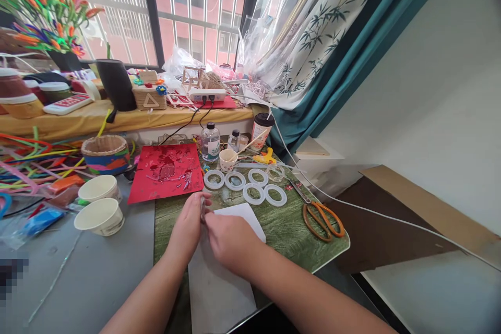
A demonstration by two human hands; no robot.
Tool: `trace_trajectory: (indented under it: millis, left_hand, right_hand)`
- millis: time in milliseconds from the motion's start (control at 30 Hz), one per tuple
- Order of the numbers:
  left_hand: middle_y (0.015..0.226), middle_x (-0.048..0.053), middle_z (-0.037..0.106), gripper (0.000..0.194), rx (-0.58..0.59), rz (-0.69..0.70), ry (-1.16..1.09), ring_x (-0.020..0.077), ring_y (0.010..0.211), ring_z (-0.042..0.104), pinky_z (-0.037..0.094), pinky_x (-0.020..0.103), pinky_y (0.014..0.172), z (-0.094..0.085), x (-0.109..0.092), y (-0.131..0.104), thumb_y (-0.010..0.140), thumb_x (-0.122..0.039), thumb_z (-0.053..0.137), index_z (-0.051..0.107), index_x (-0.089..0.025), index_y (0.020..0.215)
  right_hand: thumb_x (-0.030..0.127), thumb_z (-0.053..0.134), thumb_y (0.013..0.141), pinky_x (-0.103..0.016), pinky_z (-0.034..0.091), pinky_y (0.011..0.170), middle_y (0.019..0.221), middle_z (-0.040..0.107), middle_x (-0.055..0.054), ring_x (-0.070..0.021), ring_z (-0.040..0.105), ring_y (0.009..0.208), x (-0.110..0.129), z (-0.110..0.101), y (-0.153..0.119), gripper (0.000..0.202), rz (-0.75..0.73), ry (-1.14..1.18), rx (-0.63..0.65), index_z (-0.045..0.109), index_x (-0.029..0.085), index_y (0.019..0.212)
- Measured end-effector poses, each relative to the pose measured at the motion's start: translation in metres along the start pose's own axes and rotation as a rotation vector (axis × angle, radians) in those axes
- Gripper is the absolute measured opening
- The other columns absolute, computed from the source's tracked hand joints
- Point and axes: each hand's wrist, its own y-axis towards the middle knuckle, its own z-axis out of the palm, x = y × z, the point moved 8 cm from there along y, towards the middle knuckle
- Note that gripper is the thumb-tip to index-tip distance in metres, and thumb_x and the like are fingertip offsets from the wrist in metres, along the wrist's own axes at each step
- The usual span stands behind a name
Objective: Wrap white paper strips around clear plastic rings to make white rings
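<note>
My left hand (pixel 188 223) and my right hand (pixel 230 240) meet above a white board (pixel 223 292) in front of me. Between their closed fingers is a thin greyish piece (pixel 202 210), turned edge-on, so its full shape is hidden. Just beyond the hands lie several translucent white rings (pixel 254 193), flat on the green wood-patterned mat (pixel 289 235). A clear coil of tubing or tape (pixel 275 173) rests behind them. Left of the rings is a red sheet (pixel 166 172) strewn with shiny red scraps.
Orange-handled scissors (pixel 324 221) lie at the mat's right. Behind the rings stand a paper cup (pixel 228 160) with a stick, a clear bottle (pixel 210 142), a lidded coffee cup (pixel 261 130) and a yellow glue gun (pixel 266 156). Two white bowls (pixel 99 217) sit left. A white cable (pixel 376 210) crosses the right.
</note>
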Motion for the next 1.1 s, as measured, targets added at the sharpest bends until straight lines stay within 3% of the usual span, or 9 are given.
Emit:
trace_trajectory:
  millis: [100,167,267,400,600,767,867,933,1100]
  left_hand:
    - [0.096,0.007,0.069,0.039,0.005,0.049,0.079,0.0238,0.091,0.065,0.053,0.034,0.076,0.002,-0.005,-0.001,0.095,-0.050,0.042,0.068,-0.022,0.100]
    - [0.094,0.006,0.068,0.039,0.009,0.053,0.049,0.0229,0.088,0.065,0.053,0.034,0.079,0.002,-0.005,-0.001,0.096,-0.050,0.041,0.067,-0.023,0.098]
    - [0.087,0.003,0.064,0.039,0.002,0.017,-0.006,0.0198,0.076,0.062,0.051,0.032,0.070,0.001,-0.001,0.001,0.095,-0.053,0.041,0.064,-0.023,0.097]
    - [0.090,0.003,0.064,0.037,0.006,0.051,0.045,0.0200,0.078,0.060,0.049,0.030,0.066,0.000,-0.003,0.003,0.095,-0.054,0.042,0.063,-0.023,0.096]
    - [0.080,0.001,0.061,0.040,-0.028,-0.027,0.006,0.0205,0.072,0.059,0.046,0.031,0.065,-0.003,0.006,0.006,0.092,-0.060,0.045,0.062,-0.024,0.098]
    - [0.090,0.004,0.062,0.040,-0.013,-0.021,-0.016,0.0206,0.078,0.062,0.049,0.031,0.066,-0.001,0.001,0.005,0.093,-0.057,0.042,0.061,-0.023,0.098]
    - [0.083,0.002,0.062,0.042,-0.020,-0.051,-0.050,0.0207,0.075,0.062,0.050,0.032,0.068,-0.003,0.003,0.004,0.091,-0.061,0.044,0.062,-0.023,0.098]
    - [0.081,0.002,0.062,0.046,-0.038,-0.076,-0.056,0.0209,0.074,0.062,0.050,0.033,0.068,-0.004,0.006,0.004,0.091,-0.064,0.044,0.062,-0.023,0.100]
    - [0.098,0.006,0.067,0.046,0.026,-0.023,-0.047,0.0228,0.087,0.065,0.053,0.034,0.074,0.004,0.003,0.002,0.094,-0.062,0.042,0.063,-0.022,0.105]
  right_hand:
    - [0.018,0.043,0.101,-0.029,0.029,0.058,0.087,0.073,-0.008,-0.0185,0.064,0.071,-0.012,-0.006,0.003,0.018,0.115,0.066,-0.064,0.061,0.017,0.100]
    - [0.018,0.045,0.099,-0.030,0.029,0.059,0.090,0.074,-0.008,-0.0185,0.063,0.071,-0.007,-0.004,0.003,0.016,0.062,0.062,-0.056,0.061,0.017,0.102]
    - [0.018,0.049,0.097,-0.030,0.030,0.060,0.091,0.074,-0.008,-0.0185,0.063,0.071,0.000,0.003,0.002,0.013,-0.027,0.064,-0.002,0.062,0.017,0.100]
    - [0.018,0.042,0.102,-0.027,0.033,0.060,0.088,0.074,-0.008,-0.0185,0.064,0.073,-0.012,0.001,0.003,0.020,0.086,0.110,-0.046,0.061,0.018,0.097]
    - [0.012,0.053,0.091,-0.030,0.036,0.064,0.098,0.075,-0.011,-0.0216,0.066,0.077,0.002,0.011,0.001,0.023,-0.181,-0.082,0.079,0.061,0.015,0.112]
    - [0.018,0.044,0.100,-0.029,0.034,0.061,0.091,0.074,-0.009,-0.0203,0.065,0.074,-0.016,-0.001,0.007,0.018,0.044,-0.037,-0.039,0.062,0.017,0.104]
    - [0.011,0.051,0.091,-0.031,0.037,0.064,0.101,0.074,-0.013,-0.0225,0.066,0.080,0.005,0.011,0.001,0.026,-0.144,-0.095,0.033,0.060,0.013,0.116]
    - [0.010,0.052,0.090,-0.031,0.037,0.065,0.100,0.075,-0.012,-0.0227,0.066,0.080,0.007,0.015,-0.001,0.027,-0.184,-0.102,0.081,0.060,0.013,0.116]
    - [0.018,0.041,0.102,-0.028,0.036,0.063,0.090,0.074,-0.008,-0.0202,0.066,0.076,-0.022,-0.006,0.010,0.020,0.113,0.088,-0.069,0.061,0.018,0.101]
